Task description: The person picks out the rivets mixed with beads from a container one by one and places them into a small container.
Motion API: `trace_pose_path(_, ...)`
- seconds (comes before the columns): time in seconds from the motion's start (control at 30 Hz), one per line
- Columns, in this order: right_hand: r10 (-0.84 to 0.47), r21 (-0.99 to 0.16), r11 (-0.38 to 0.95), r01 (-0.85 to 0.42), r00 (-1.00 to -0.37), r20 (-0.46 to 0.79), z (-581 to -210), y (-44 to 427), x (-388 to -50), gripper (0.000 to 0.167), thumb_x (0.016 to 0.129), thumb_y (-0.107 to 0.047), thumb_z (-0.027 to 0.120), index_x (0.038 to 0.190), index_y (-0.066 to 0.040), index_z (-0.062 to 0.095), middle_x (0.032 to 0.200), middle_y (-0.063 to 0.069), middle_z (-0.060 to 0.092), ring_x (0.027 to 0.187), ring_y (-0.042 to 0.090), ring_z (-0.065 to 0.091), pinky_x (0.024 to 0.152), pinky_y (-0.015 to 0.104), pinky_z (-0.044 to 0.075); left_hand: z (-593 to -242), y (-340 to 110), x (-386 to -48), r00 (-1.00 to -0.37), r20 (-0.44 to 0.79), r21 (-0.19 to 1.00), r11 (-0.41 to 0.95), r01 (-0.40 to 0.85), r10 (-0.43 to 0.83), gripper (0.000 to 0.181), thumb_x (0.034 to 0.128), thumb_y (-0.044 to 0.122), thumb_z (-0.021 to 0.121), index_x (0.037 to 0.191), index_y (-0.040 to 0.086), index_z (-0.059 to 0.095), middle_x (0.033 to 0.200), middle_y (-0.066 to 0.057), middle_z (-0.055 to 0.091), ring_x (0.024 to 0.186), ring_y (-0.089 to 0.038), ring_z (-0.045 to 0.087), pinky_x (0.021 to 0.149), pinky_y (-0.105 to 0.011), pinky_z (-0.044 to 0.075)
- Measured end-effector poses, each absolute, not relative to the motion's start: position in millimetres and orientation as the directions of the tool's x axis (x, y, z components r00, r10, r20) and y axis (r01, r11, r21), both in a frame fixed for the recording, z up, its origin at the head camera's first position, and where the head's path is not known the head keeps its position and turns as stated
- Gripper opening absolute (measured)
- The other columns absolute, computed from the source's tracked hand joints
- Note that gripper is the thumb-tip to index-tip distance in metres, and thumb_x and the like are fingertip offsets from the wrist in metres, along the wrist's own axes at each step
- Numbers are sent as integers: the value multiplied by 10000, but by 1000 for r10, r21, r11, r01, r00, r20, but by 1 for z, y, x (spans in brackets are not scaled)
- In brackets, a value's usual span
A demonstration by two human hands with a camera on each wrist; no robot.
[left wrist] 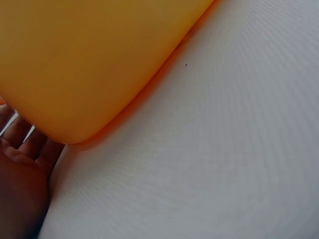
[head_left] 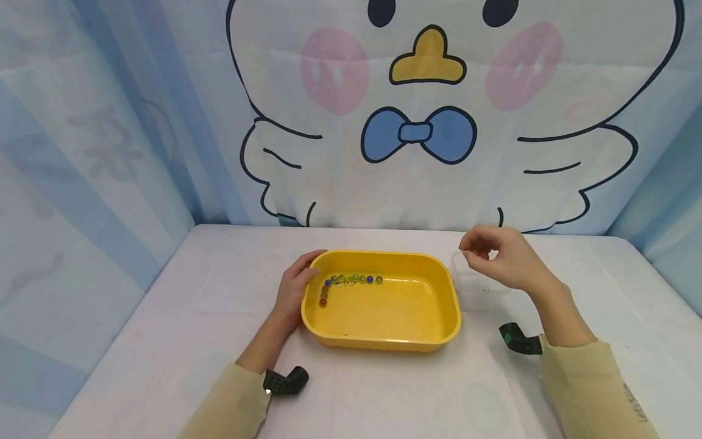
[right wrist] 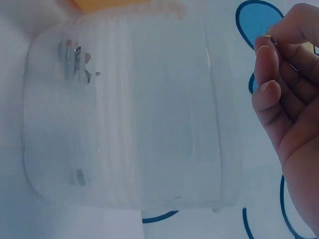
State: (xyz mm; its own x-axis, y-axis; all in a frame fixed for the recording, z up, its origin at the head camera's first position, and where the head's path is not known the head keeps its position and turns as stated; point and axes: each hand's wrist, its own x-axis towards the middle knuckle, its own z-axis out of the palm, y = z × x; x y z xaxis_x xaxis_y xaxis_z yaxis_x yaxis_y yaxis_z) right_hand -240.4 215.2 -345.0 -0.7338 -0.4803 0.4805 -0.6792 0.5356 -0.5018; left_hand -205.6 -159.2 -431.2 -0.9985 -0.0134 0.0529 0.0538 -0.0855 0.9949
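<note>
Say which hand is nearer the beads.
Left. The left hand holds the left end of the yellow tray, beside the beads; the right hand is beyond the tray's right end.

Marbles (head_left: 355, 278) in tray (head_left: 406, 311), container (head_left: 479, 300) right, both on table (head_left: 406, 396)

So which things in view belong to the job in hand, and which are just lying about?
Likely part of the job:
tray, held by the left hand
marbles in the tray
shiny piece, pinched by the right hand
clear box beside the tray

Apparently just surroundings:
table
printed backdrop
black wrist devices
</note>
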Motion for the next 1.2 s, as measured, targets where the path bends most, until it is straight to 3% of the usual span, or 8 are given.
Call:
trace_pose_path(0.47,-482,-515,623,-589,-807,341,-348,230,-243,121,835,40,719,890,-63,687,811,-23,611,731,169,526,627,219,475,-431,-160,-206,-998,49,995,-81,51,-27,458,976,80,417,1416,36,533,1458,-107,513,1298,-268,478,1147,-398,344)
trace_pose_path(0.73,-459,-492,644,-585,-811,364,-347,236,-241,121,841,10,731,897,-91,693,818,-30,614,735,162,517,623,230,471,-432,-159,-207,-999,42,995,-86,44,-26,460,974,80,415,1416,41,536,1460,-99,513,1295,-261,481,1145,-392,345)
trace_pose_path(1.2,-428,-504,654,-564,-825,369,-345,234,-240,147,870,-27,723,1016,-27,703,892,19,653,764,181,534,655,168,468,-431,-160,-207,-999,45,996,-74,46,-21,463,976,73,409,1422,37,529,1464,-106,506,1297,-268,475,1148,-398,341)
